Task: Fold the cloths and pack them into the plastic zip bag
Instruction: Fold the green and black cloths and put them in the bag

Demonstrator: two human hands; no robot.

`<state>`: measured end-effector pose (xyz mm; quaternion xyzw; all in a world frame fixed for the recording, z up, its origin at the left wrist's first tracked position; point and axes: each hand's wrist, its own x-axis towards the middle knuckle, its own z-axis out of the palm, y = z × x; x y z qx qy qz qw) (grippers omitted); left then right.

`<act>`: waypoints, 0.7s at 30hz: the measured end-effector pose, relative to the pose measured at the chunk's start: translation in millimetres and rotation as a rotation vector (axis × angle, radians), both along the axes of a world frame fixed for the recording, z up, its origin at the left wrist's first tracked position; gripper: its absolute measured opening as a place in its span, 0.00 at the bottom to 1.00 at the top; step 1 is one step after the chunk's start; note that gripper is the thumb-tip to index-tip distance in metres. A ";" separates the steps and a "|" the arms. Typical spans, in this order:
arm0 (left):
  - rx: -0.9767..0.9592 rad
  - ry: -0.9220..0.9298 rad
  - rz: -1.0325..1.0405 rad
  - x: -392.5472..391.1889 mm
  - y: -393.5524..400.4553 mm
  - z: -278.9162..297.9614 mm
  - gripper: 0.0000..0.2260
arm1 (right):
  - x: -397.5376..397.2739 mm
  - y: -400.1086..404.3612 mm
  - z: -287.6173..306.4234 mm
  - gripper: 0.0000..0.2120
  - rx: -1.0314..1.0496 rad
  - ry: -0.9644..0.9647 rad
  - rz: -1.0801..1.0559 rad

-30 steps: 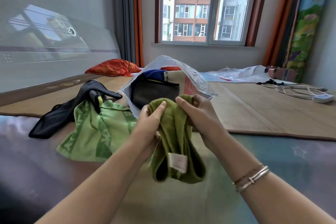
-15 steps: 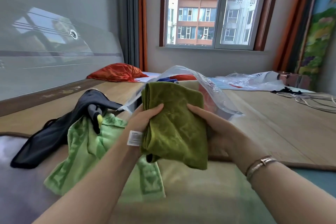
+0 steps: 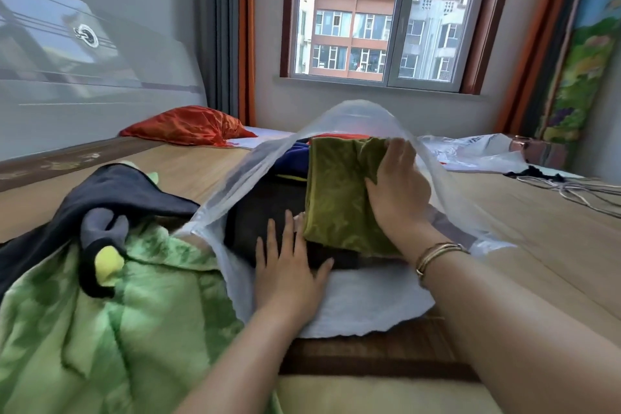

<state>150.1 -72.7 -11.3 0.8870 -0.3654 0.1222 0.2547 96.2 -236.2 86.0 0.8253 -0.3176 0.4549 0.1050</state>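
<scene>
1. No brand, label or writing could be read on anything in view.
2. Nearest to the camera, left of the plastic zip bag [image 3: 342, 306], a light green patterned cloth [image 3: 111, 329] lay spread and unfolded on the bed [image 3: 537, 245].
3. A black cloth [image 3: 111, 192] with a yellow tip lay across the green one, also left of the bag.
4. The left hand [image 3: 289, 266] lay flat with its fingers straight and spread on the dark cloth [image 3: 255, 225] at the bag's open mouth.
5. The right hand [image 3: 398, 188] was inside the bag, fingers straight and pressing down on the folded olive green cloth [image 3: 339, 198]. A bangle [image 3: 437, 254] sat on that wrist.
6. The two hands were apart, neither curled round anything.
7. The olive cloth lay in the bag on top of the dark cloth, with blue and red cloths behind it, deeper in the bag.
8. The bag's upper sheet stood arched above the cloths.
9. The bed was covered with a woven bamboo mat.
10. Beyond the bag to the left lay an orange pillow [image 3: 188, 124] below a pale glossy headboard [image 3: 84, 77].
11. Beyond the bag to the right lay another plastic bag [image 3: 477, 151] and some cables [image 3: 571, 188].
12. Farthest off, straight behind the bag, a window [image 3: 383, 14] showed apartment blocks, with curtains at both sides.
</scene>
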 end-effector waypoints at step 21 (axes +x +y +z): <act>0.211 0.053 0.031 1.4 0.6 -5.2 0.33 | 60.2 -6.8 0.2 0.46 0.152 0.736 -0.097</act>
